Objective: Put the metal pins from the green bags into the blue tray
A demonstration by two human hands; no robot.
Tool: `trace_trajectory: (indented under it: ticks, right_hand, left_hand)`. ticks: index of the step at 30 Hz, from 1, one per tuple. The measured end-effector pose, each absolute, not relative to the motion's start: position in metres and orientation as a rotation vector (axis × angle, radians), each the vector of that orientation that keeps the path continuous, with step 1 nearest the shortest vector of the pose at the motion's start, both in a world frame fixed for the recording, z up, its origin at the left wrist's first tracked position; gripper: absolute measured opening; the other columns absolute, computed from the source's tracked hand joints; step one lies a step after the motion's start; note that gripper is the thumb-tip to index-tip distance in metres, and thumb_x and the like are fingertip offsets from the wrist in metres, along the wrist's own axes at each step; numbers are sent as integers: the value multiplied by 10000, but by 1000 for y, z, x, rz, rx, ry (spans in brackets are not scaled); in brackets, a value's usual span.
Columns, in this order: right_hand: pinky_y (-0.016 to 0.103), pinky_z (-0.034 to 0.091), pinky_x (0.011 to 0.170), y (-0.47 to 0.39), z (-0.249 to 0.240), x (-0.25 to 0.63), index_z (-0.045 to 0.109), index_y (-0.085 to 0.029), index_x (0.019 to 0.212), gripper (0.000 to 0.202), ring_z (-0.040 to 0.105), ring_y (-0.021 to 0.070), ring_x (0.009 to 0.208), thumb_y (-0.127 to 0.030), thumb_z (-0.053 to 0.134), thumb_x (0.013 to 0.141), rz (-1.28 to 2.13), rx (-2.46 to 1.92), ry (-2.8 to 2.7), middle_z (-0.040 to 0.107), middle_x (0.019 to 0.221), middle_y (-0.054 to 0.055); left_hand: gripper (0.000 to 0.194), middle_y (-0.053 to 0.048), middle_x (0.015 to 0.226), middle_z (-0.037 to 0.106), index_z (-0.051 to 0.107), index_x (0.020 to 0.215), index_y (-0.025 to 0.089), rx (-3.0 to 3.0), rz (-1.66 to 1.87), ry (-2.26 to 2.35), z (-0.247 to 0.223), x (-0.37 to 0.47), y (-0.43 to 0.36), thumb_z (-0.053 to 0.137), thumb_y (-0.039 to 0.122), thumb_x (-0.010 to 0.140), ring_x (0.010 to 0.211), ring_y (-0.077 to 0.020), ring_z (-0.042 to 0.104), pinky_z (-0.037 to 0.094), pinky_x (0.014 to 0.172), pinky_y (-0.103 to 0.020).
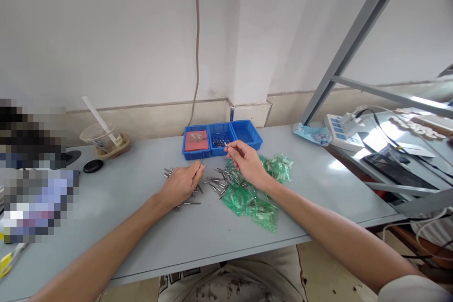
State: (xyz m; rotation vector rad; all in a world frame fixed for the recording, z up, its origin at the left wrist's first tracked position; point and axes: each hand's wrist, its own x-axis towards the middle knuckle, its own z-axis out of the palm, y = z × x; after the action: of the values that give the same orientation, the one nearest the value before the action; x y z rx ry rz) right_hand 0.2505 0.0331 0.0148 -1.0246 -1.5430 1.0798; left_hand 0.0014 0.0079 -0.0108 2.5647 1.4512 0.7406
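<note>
Near: green plastic packets (264, 214) on the table (148, 240), partly under the right hand (247, 163). Loose metal pins (219, 184) beside them, more under and around the left hand (181, 184). Left fingers curled nearly closed on a small metal piece (201, 163). Right fingers pinched together near the middle blue bin; what they grip is too small to tell. Far: three blue bins (247, 134) in a row; left one holds a red packet (197, 141), middle one metal pins.
</note>
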Motion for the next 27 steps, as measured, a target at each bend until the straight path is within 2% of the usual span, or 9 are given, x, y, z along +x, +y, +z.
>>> trace_trajectory:
  ticks: [5, 10, 13, 16, 21, 27]
  right_hand:
    - [282, 388, 522, 32, 16, 251, 670, -258, 1017, 283, 496, 150, 595, -525, 579, 999, 1049, -1015, -1569, 658, 873, 21]
    - [281, 388, 522, 33, 18, 251, 665, -255, 1017, 281, 494, 148, 583, -523, 582, 994, 1038, -1014, -1567, 661, 861, 16]
    - [282, 389, 525, 34, 17, 251, 666, -256, 1013, 271, 491, 148, 583, -513, 580, 997, 1037, -1015, -1564, 664, 861, 16]
    - [282, 386, 529, 34, 16, 251, 669, -256, 1017, 254, 487, 149, 586, -495, 582, 1001, 1032, -1013, -1568, 661, 856, 15]
    - [280, 383, 530, 32, 17, 251, 671, -253, 1015, 257, 494, 153, 603, -494, 581, 998, 1038, -1029, -1577, 650, 862, 16]
    - [283, 394, 531, 31, 19, 249, 653, -246, 1005, 240, 491, 149, 599, -468, 561, 1004, 1035, -1066, -1592, 647, 868, 16]
  left_hand:
    - [409, 44, 577, 435, 410, 816, 243, 2574, 742, 1450, -9, 2, 9, 243, 450, 1127, 481, -163, 442, 254, 533, -299]
    - [393, 15, 691, 547, 479, 861, 227, 2605, 799, 1424, -3, -2, 10, 293, 442, 1133, 585, -164, 511, 320, 573, -286]
    - [308, -12, 872, 639, 549, 1017, 225, 2568, 868, 1381, 2, -3, 11, 347, 426, 1133, 752, -177, 594, 409, 673, -284]
    - [253, -40, 1000, 641, 566, 1085, 222, 2564, 913, 1293, 5, -3, 10, 393, 402, 1126, 906, -199, 614, 465, 812, -307]
    - [220, -65, 1096, 636, 612, 1092, 226, 2616, 814, 1199, 2, -2, 11, 469, 393, 1103, 1007, -237, 595, 474, 944, -377]
    - [264, -80, 1276, 615, 618, 1262, 247, 2640, 755, 1182, -2, -2, 12, 478, 403, 1102, 1138, -257, 573, 459, 1029, -420]
